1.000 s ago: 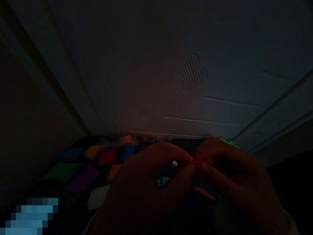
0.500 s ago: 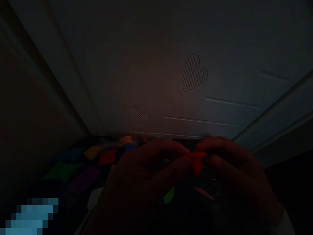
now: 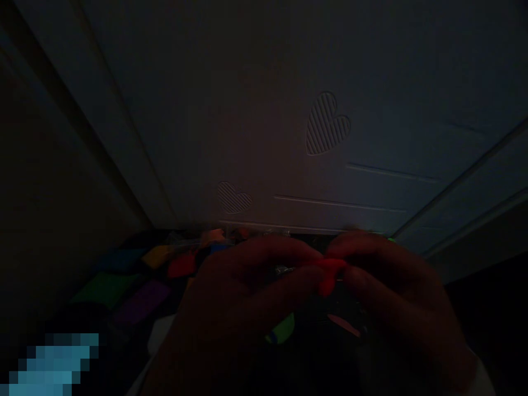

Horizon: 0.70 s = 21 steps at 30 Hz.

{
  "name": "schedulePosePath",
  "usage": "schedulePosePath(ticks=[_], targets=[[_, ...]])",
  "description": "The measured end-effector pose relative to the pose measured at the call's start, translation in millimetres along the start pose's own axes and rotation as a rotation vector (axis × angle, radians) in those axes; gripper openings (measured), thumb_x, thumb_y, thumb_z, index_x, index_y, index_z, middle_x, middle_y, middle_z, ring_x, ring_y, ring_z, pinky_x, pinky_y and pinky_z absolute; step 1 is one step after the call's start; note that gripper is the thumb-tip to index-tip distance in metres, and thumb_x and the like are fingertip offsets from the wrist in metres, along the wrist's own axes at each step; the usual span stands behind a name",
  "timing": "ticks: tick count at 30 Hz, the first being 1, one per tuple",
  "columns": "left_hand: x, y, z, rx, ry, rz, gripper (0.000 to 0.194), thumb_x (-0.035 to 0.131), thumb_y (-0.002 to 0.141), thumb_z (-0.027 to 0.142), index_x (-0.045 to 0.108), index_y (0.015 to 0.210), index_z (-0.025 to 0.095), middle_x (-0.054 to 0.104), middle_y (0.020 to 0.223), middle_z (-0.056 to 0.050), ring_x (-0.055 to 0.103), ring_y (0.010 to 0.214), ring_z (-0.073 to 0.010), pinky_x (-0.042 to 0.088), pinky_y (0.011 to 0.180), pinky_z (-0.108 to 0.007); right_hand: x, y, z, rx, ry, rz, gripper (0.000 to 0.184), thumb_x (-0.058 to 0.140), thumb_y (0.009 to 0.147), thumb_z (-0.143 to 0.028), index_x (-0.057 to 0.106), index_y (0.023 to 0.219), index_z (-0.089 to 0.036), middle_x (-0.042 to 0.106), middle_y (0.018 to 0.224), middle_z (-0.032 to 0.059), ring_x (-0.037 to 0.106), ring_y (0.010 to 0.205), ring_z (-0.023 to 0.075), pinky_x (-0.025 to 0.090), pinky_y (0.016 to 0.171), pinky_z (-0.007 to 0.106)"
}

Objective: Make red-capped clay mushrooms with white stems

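Pinching a red piece [image 3: 330,270], left hand [image 3: 243,280] and right hand [image 3: 396,280] face the panel's edge [image 3: 264,225].

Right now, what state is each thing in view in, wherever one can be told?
Left hand: pinching the red piece.
Right hand: at the red piece's other end, grip unclear.
Red piece: bent, a lobe hanging down.
Pink strip: lying apart from both hands.
Green piece: partly hidden by the left hand.
Purple piece: lying at left, details too dark.

Left fingers [image 3: 299,279] and right fingers [image 3: 365,283] pinched
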<state>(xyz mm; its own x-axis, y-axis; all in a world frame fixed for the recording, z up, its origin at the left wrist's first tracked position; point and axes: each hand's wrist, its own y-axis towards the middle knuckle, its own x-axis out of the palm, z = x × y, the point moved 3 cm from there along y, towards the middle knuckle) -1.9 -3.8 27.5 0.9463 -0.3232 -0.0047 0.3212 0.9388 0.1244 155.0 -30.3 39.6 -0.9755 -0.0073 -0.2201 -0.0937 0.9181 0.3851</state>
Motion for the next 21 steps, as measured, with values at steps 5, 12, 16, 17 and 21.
schedulePosePath(ticks=[5,12,16,17,21], targets=[[-0.6,-4,-2,0.02,-0.017,0.057,0.006,0.071,0.074,0.033,0.072,0.077,0.038,0.072,0.076,0.013,0.066,0.071,-0.0045,0.05,0.062,-0.006,2,0,-3,-0.033,-0.038,-0.011,0.009,0.063,0.083,-0.022,0.067,0.085,-0.03,0.067,0.081,-0.0068,0.06,0.079,0.0059,0.047,0.071,0.013],[-2.0,-6,2,0.092,0.203,0.06,0.004,0.069,0.075,0.037,0.072,0.076,0.039,0.073,0.08,0.014,0.066,0.073,-0.0069,0.05,0.059,-0.009,3,-1,-12,-0.031,-0.144,0.06,0.009,0.063,0.08,-0.017,0.066,0.077,-0.025,0.065,0.075,-0.0066,0.061,0.071,0.0055,0.047,0.064,0.014],[-2.3,-6,1,0.134,0.19,0.073,0.007,0.068,0.077,0.036,0.07,0.08,0.041,0.072,0.087,0.016,0.066,0.08,-0.0063,0.05,0.064,-0.009,4,-1,-15,-0.044,-0.198,0.062,0.01,0.062,0.079,-0.016,0.066,0.075,-0.024,0.065,0.072,-0.0057,0.061,0.068,0.0064,0.048,0.062,0.015],[-2.3,-6,1,0.146,0.2,0.083,0.007,0.068,0.077,0.036,0.07,0.08,0.041,0.072,0.088,0.017,0.065,0.08,-0.0059,0.05,0.064,-0.009,4,0,-16,-0.046,-0.207,0.059,0.01,0.062,0.079,-0.016,0.066,0.075,-0.024,0.065,0.071,-0.0055,0.061,0.068,0.0067,0.048,0.062,0.015],[-2.2,-9,1,0.172,0.275,0.138,0.008,0.068,0.076,0.035,0.069,0.081,0.042,0.071,0.083,0.017,0.064,0.077,-0.0048,0.049,0.066,-0.008,4,-2,-15,-0.043,-0.199,0.089,0.01,0.063,0.079,-0.017,0.066,0.078,-0.026,0.066,0.073,-0.0053,0.063,0.069,0.0078,0.049,0.062,0.016]])
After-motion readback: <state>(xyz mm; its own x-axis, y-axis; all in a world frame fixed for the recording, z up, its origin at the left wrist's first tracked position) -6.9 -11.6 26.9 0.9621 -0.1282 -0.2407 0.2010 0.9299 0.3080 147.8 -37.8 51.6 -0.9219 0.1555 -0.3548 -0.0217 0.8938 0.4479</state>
